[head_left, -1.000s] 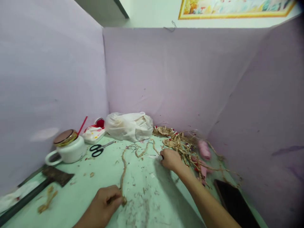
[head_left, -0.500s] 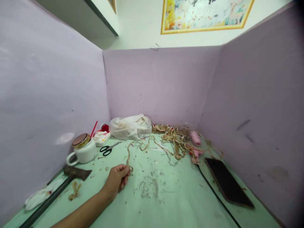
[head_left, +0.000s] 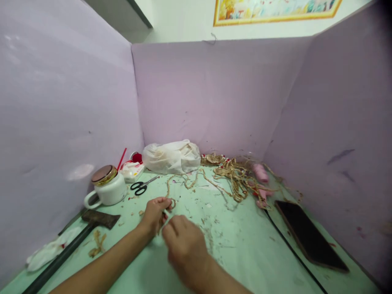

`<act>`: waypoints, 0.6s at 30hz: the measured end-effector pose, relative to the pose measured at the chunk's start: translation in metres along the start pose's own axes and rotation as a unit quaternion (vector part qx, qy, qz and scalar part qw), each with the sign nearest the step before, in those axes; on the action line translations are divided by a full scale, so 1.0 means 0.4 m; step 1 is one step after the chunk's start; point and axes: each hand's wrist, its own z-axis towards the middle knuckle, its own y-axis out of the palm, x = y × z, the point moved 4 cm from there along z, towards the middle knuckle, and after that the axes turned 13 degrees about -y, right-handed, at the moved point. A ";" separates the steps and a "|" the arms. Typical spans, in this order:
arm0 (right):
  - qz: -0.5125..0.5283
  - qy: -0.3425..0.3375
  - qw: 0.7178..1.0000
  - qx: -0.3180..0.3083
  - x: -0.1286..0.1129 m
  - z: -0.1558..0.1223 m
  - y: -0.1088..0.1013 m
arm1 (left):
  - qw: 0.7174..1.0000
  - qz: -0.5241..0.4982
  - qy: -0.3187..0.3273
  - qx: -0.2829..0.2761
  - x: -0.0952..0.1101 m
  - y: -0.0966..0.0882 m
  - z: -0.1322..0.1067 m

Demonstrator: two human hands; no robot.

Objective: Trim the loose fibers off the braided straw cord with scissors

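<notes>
My left hand (head_left: 154, 213) rests on the green table (head_left: 239, 249) with its fingers pinched on the near end of a jute rope (head_left: 170, 191). The rope runs away from that hand toward the back of the table. My right hand (head_left: 183, 245) is low in the middle, blurred by motion, just right of the left hand and close to the rope's end. Whether its fingers hold anything cannot be made out. A tangle of jute cords with red beads (head_left: 235, 179) lies at the back right.
A white lidded mug (head_left: 107, 188), black scissors (head_left: 141, 186) and a white plastic bag (head_left: 172, 157) stand at the back left. A hammer (head_left: 73, 241) lies at the left edge. Pink thread spools (head_left: 260, 173) and a dark phone (head_left: 309, 234) lie on the right. Purple partitions enclose three sides.
My right hand left the cord tangle, went out of view, and has now come back next to the left hand. My left hand kept the rope end throughout.
</notes>
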 end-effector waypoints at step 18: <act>0.302 0.042 0.945 -0.116 -0.028 -0.095 -0.012 | 0.995 -0.036 0.080 0.050 0.036 -0.034 -0.020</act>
